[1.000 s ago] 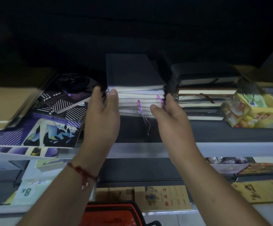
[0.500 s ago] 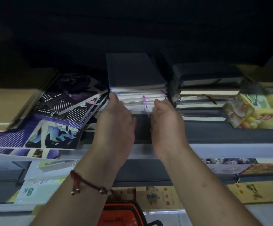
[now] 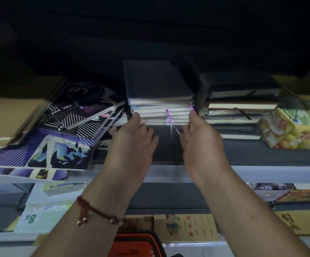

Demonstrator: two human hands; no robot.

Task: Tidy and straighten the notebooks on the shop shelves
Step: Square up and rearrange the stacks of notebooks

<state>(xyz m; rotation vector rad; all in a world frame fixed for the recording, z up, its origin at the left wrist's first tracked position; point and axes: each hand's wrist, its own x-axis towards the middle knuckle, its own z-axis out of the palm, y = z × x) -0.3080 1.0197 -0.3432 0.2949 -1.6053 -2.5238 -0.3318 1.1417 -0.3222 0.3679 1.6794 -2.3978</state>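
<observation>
my left hand (image 3: 132, 143) reaches up to the left front corner of the notebook stack (image 3: 159, 101), fingers straight and pressed against the page edges, gripping nothing. my right hand (image 3: 200, 143) mirrors it at the right front corner, fingers extended and touching the stack's lower edge, likewise holding nothing. the stack sits on the upper shelf (image 3: 261, 171), centre, its dark top cover slightly askew over the pale page blocks; purple ribbon markers (image 3: 169, 117) hang over its front face between my hands. i judge the step in hand to be squaring this pile from both sides; the next move calls for even inward pressure, then a push back, without snagging the ribbons. to the left, the patterned notebooks (image 3: 72, 127) lie fanned and tilted, touching or nearly touching the stack, so room there is tight. to the right, the dark bound books (image 3: 239, 101) stand just beside it, leaving a narrow gap. the shelf front before the stack is bare, giving my wrists room. a red cord bracelet (image 3: 98, 214) circles the left wrist.
</observation>
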